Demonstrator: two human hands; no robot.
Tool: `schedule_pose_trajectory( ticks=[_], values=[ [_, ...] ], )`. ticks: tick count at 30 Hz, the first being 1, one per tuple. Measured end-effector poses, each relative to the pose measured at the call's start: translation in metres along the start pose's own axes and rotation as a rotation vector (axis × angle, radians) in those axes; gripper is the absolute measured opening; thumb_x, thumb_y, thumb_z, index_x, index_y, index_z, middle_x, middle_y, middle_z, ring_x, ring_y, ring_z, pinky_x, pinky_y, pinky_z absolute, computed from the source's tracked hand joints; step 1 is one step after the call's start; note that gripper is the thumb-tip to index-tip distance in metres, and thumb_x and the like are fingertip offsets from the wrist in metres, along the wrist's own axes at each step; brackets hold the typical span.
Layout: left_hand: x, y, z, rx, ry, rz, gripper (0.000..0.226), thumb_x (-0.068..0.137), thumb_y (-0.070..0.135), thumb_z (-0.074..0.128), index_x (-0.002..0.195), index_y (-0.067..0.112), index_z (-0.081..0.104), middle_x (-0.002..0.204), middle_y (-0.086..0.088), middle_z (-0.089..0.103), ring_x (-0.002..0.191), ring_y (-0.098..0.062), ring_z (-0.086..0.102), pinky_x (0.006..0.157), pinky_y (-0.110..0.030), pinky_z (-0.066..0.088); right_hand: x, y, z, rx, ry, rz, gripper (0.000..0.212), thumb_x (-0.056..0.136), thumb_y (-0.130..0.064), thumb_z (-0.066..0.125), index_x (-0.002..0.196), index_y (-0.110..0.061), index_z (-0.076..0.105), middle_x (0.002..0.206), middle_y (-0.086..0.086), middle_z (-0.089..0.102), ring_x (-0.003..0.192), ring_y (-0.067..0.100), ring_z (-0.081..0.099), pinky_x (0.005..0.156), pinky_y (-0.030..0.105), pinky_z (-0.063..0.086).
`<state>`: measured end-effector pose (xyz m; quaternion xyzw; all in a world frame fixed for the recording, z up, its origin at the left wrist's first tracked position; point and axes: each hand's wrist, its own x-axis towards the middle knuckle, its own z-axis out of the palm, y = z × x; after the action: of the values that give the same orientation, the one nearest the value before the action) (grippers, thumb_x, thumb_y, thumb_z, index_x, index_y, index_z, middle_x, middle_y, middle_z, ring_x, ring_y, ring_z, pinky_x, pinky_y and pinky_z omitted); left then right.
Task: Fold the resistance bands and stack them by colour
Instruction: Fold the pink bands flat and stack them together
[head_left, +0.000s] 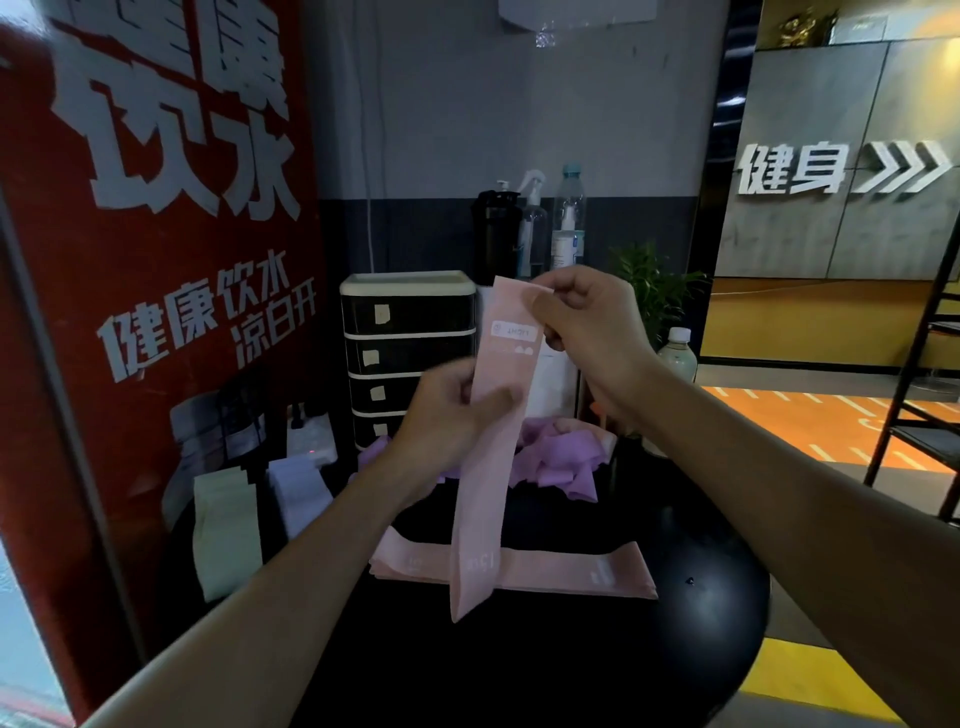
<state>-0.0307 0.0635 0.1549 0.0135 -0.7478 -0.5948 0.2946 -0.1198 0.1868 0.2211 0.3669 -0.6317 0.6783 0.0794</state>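
pink band (485, 509): held upright above the black table (675, 649); lower end hangs in front of the pink stack (571, 569)
right hand (582, 322): fingers pinched on the band's top end
left hand (447, 415): fingers curled round the band's middle
purple bands (556, 457): loose heap behind
green stack (226, 530); pale stack (298, 488): table's left side

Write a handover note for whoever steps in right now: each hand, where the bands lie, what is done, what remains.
Right hand pinches the top end of the pink band; left hand grips it midway; it hangs unfolded.
Done: pink stack in front, green stack and pale stack to its left.
Left: fold this band onto the pink stack, then the purple heap behind.
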Motion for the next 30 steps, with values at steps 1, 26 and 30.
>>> schedule_pose_trajectory(
  ticks=[1, 26, 30],
  values=[
    [-0.005, -0.011, 0.0, -0.015, -0.023, -0.03, 0.016, 0.091, 0.011, 0.068, 0.107, 0.013, 0.071, 0.097, -0.009, 0.076, 0.089, -0.025, 0.073, 0.077, -0.041, 0.06, 0.0, 0.001, -0.002, -0.003, 0.009, 0.001, 0.005, 0.09, -0.007, 0.064, 0.092, -0.005, 0.069, 0.069, 0.002, 0.061, 0.055, 0.004, 0.049, 0.056, 0.021, 0.044],
    [-0.067, -0.092, -0.05, -0.147, 0.019, -0.417, 0.015, 0.093, 0.005, 0.063, 0.107, 0.005, 0.068, 0.104, -0.013, 0.073, 0.079, -0.019, 0.068, 0.063, -0.029, 0.055, -0.024, 0.065, -0.065, -0.113, 0.348, 0.175, 0.005, 0.091, -0.007, 0.061, 0.096, -0.008, 0.063, 0.088, 0.009, 0.067, 0.069, 0.014, 0.061, 0.053, 0.021, 0.049],
    [-0.062, -0.093, -0.062, -0.062, 0.272, -0.369, 0.014, 0.088, -0.003, 0.067, 0.098, 0.006, 0.063, 0.096, -0.017, 0.065, 0.073, -0.024, 0.063, 0.057, -0.032, 0.058, -0.051, 0.09, -0.078, -0.125, 0.264, 0.221, 0.02, 0.09, 0.002, 0.058, 0.098, -0.016, 0.058, 0.092, 0.009, 0.064, 0.084, 0.02, 0.064, 0.066, 0.028, 0.055]
  ],
)
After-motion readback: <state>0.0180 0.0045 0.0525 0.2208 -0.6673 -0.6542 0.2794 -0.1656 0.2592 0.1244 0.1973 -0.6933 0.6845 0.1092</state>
